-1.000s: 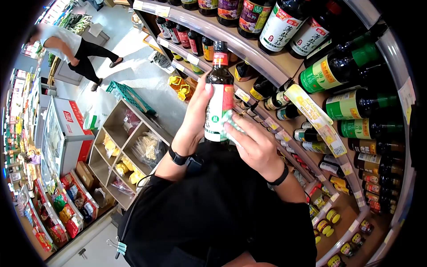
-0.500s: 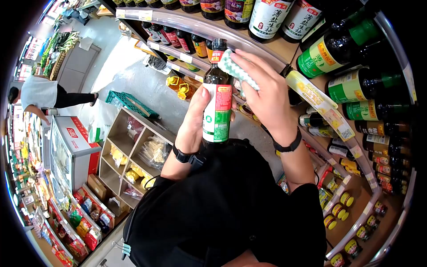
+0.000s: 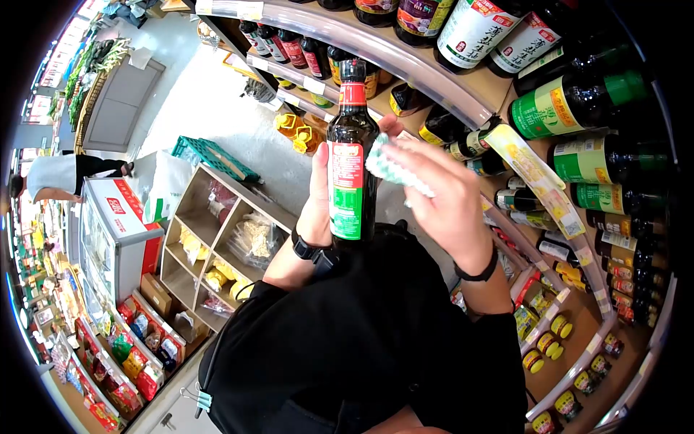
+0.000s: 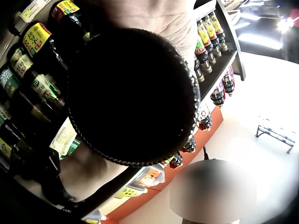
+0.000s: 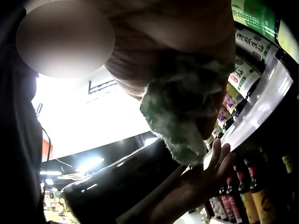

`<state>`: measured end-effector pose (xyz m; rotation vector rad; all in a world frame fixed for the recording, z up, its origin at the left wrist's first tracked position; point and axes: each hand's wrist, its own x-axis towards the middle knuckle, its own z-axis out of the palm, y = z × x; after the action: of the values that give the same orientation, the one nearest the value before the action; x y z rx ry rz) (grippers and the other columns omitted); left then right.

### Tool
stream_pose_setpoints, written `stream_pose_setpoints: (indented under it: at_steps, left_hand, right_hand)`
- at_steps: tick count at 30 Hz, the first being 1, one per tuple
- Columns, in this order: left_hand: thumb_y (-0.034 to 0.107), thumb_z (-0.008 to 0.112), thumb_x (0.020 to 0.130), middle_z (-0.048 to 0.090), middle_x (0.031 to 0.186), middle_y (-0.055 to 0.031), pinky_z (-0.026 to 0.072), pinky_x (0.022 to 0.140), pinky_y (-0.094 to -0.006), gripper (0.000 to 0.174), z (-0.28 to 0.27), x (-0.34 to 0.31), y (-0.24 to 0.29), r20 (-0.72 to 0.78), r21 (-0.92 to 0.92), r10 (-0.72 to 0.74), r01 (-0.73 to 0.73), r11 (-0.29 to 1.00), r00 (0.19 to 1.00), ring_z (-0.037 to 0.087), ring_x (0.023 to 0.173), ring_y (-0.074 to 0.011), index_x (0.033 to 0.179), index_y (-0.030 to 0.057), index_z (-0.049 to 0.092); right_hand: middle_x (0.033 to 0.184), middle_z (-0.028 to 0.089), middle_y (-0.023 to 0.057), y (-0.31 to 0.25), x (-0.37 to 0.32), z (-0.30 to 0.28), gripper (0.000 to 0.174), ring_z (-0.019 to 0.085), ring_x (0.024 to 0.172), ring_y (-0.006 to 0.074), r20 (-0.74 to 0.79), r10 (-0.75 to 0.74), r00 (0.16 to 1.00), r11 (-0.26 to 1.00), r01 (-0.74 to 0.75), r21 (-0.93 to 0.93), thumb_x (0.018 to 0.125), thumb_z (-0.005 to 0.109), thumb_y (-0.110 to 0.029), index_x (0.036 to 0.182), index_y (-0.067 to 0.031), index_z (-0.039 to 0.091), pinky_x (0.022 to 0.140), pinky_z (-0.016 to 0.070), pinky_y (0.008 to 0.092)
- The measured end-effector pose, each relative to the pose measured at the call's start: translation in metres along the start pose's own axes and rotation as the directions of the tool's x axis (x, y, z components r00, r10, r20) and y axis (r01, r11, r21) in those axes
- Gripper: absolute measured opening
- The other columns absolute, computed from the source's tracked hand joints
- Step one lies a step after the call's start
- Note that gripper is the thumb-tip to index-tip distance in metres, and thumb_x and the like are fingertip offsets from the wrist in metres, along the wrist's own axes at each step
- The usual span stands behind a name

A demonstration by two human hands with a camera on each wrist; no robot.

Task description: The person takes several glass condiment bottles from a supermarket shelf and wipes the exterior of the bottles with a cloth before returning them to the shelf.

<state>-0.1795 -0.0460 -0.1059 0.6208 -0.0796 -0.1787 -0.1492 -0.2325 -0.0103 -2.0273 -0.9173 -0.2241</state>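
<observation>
Item: one dark glass bottle (image 3: 353,130) with red neck band and red, white and green label, held off the shelves before the black-clothed torso, neck away from it; its round base fills the middle of the left wrist view. Left hand (image 3: 315,202): curled round the bottle. Right hand (image 3: 450,210): fingers closed on a pale green-and-white cloth (image 3: 390,170), at the bottle's side; contact unclear. Surfaces: curved shelving (image 3: 405,54) with clear front rails and price tags, stocked with white-labelled bottles (image 3: 477,32), green-labelled bottles (image 3: 547,108) and, lower, yellow-lidded jars (image 3: 561,325). Floor (image 3: 278,105): grey, brightly lit in part; on it a green plastic crate (image 3: 217,159), near a compartmented wooden display unit (image 3: 189,210) holding bagged goods. Beyond: one red-and-white chest freezer (image 3: 119,210), racks of coloured packets (image 3: 137,347), a counter (image 3: 123,105) beside leafy vegetables (image 3: 101,69), one person in a pale top (image 3: 54,177).
</observation>
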Motion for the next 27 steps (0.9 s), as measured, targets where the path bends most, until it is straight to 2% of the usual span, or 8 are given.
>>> stream_pose_setpoints:
  at_steps: [2, 6, 12, 18, 22, 23, 26, 27]
  left_hand:
    - [0.079, 0.069, 0.093, 0.055, 0.164, -0.0195, 0.0340, 0.135, -0.0544, 0.111, -0.002, -0.002, -0.004, -0.153, -0.284, -0.006, -0.038, 0.958, 0.988, 0.050, 0.155, -0.0321, 0.166, -0.0002, 0.044]
    - [0.073, 0.074, 0.094, 0.060, 0.160, -0.0163, 0.0381, 0.133, -0.0569, 0.105, 0.024, 0.008, 0.008, 0.057, -0.140, 0.045, -0.036, 0.989, 0.997, 0.054, 0.152, -0.0331, 0.167, 0.0049, 0.044]
    - [0.066, 0.069, 0.102, 0.065, 0.156, -0.0131, 0.0495, 0.123, -0.0453, 0.090, -0.002, 0.001, -0.002, -0.075, -0.303, 0.037, -0.059, 0.951, 0.996, 0.065, 0.140, -0.0254, 0.165, 0.0064, 0.048]
    - [0.076, 0.059, 0.101, 0.041, 0.173, -0.0245, 0.0292, 0.137, -0.0543, 0.114, 0.022, 0.018, 0.010, 0.042, -0.196, 0.085, -0.075, 0.978, 0.996, 0.040, 0.161, -0.0412, 0.170, -0.0096, 0.027]
    - [0.075, 0.062, 0.100, 0.053, 0.162, -0.0262, 0.0621, 0.109, -0.0510, 0.105, 0.025, 0.005, 0.014, -0.036, -0.051, 0.014, -0.016, 0.999, 0.999, 0.057, 0.147, -0.0421, 0.164, -0.0060, 0.040]
    - [0.074, 0.063, 0.100, 0.067, 0.144, -0.0272, 0.0686, 0.091, -0.0459, 0.097, 0.033, 0.002, 0.010, -0.115, -0.081, 0.029, -0.038, 0.996, 0.993, 0.072, 0.127, -0.0385, 0.154, -0.0051, 0.051]
    - [0.073, 0.064, 0.101, 0.075, 0.120, -0.0234, 0.0681, 0.085, -0.0442, 0.087, 0.016, 0.003, -0.004, 0.157, -0.255, -0.023, 0.063, 0.965, 0.987, 0.079, 0.103, -0.0325, 0.142, -0.0040, 0.060]
    - [0.072, 0.066, 0.101, 0.076, 0.103, -0.0194, 0.0677, 0.076, -0.0410, 0.081, 0.019, 0.004, -0.002, 0.079, 0.048, -0.030, 0.026, 0.999, 0.996, 0.079, 0.088, -0.0265, 0.133, -0.0029, 0.064]
  right_hand:
    - [0.129, 0.077, 0.0211, -0.003, 0.013, -0.011, 0.056, 0.079, 0.109, 0.0383, -0.130, -0.031, 0.991, 0.998, 0.024, -0.057, 0.084, 0.069, 0.013, 0.136, -0.0067, 0.076, 0.092, 0.0648, 0.0431]
    - [0.134, 0.076, 0.0189, 0.000, 0.046, -0.018, 0.055, 0.078, 0.111, 0.0375, -0.318, -0.075, 0.945, 0.993, 0.041, -0.111, 0.087, 0.065, 0.011, 0.139, -0.0058, 0.074, 0.093, 0.0645, 0.0406]
    - [0.142, 0.073, 0.0203, -0.014, 0.019, 0.011, 0.058, 0.076, 0.120, 0.0390, -0.212, -0.117, 0.970, 0.977, 0.075, -0.197, 0.087, 0.067, 0.015, 0.140, -0.0052, 0.075, 0.101, 0.0626, 0.0418]
    - [0.137, 0.074, 0.0158, -0.011, -0.039, 0.009, 0.041, 0.079, 0.111, 0.0335, -0.006, -0.241, 0.971, 0.959, 0.237, -0.154, 0.092, 0.075, 0.002, 0.132, -0.0033, 0.078, 0.093, 0.0656, 0.0405]
    - [0.130, 0.077, 0.0129, 0.008, -0.066, -0.027, 0.046, 0.079, 0.109, 0.0319, 0.292, -0.210, 0.933, 0.977, 0.188, 0.103, 0.087, 0.073, 0.007, 0.130, -0.0070, 0.080, 0.094, 0.0653, 0.0420]
    - [0.129, 0.078, 0.0131, 0.009, -0.067, -0.038, 0.048, 0.079, 0.111, 0.0310, 0.359, -0.195, 0.913, 0.979, 0.157, 0.132, 0.085, 0.072, 0.008, 0.130, -0.0081, 0.080, 0.094, 0.0651, 0.0422]
    - [0.131, 0.078, 0.0142, 0.001, -0.064, -0.060, 0.052, 0.078, 0.113, 0.0324, 0.232, -0.130, 0.964, 0.991, 0.124, 0.040, 0.083, 0.070, 0.011, 0.131, -0.0071, 0.080, 0.095, 0.0645, 0.0416]
    - [0.133, 0.077, 0.0152, -0.009, -0.058, -0.069, 0.056, 0.077, 0.116, 0.0336, 0.166, -0.099, 0.981, 0.995, 0.096, 0.026, 0.083, 0.067, 0.014, 0.133, -0.0065, 0.079, 0.098, 0.0638, 0.0412]
